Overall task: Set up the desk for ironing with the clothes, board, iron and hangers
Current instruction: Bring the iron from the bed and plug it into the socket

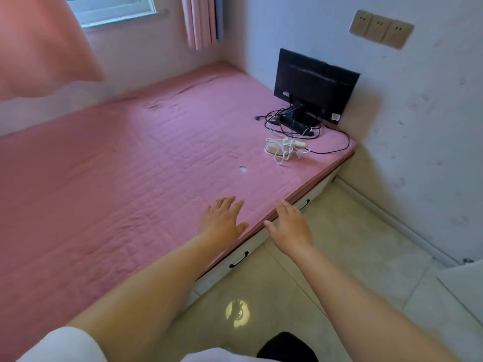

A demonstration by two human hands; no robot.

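Left hand [222, 220] stretched forward, fingers straight and spread, palm down over the near edge of the pink quilted mat [109, 173]; holding nothing. Whether the palm touches the mat or hovers just above it cannot be told. Right hand [290, 226] alongside, also flat with fingers extended, empty, placed over the mat's edge where it meets the floor side. Both forearms bare; a white sleeve [65, 343] shows at the lower left. Mat covers a low raised platform with white drawer fronts and black handles [239, 259] along its side. Far right corner of the platform: a black monitor [315, 87] standing against the wall, with a tangle of black cables [287, 124] at its base. Just in front of that, nearer the hands, a white item wrapped in white cord [283, 148], possibly the iron, but too small to say for certain. Small white spot [243, 169] on the mat between that item and the hands. No clothes, board or hangers identifiable in view. Pink curtains [200, 19] hang by a window [112, 9] at the back; blurred pink fabric [39, 45] fills the upper left. Three wall sockets [380, 28] upper right. Pale tiled floor [352, 257] to the right.
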